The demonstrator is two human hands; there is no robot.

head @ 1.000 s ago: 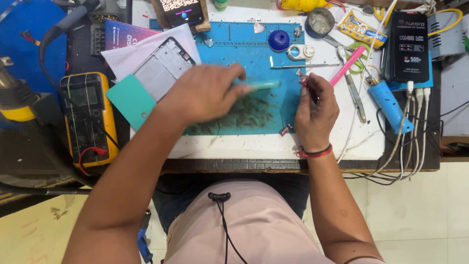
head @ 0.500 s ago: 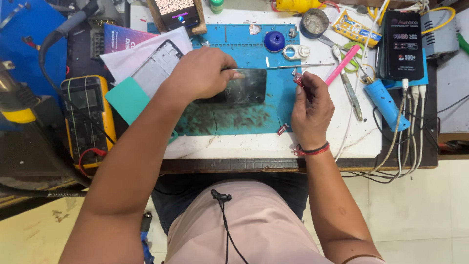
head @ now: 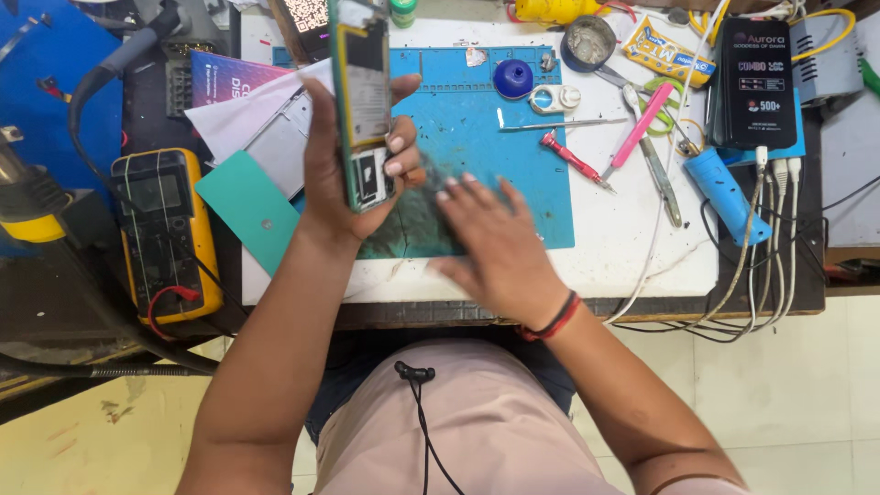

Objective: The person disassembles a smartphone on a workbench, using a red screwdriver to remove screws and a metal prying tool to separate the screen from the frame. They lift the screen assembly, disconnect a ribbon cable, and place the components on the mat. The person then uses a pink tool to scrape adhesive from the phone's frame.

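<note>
Left hand [head: 344, 174] grip closed around opened phone [head: 362, 101], held upright for inspection; right hand [head: 495, 238] open, flat on blue mat [head: 513, 119], bracing.

The opened phone [head: 362, 101] stands between the left hand's fingers [head: 396, 147], above the mat [head: 477, 110]. Beyond the right hand's fingertips [head: 467, 183], flat on the mat, lies a screwdriver [head: 573, 158]; a meter [head: 165, 229] lies far left.
</note>
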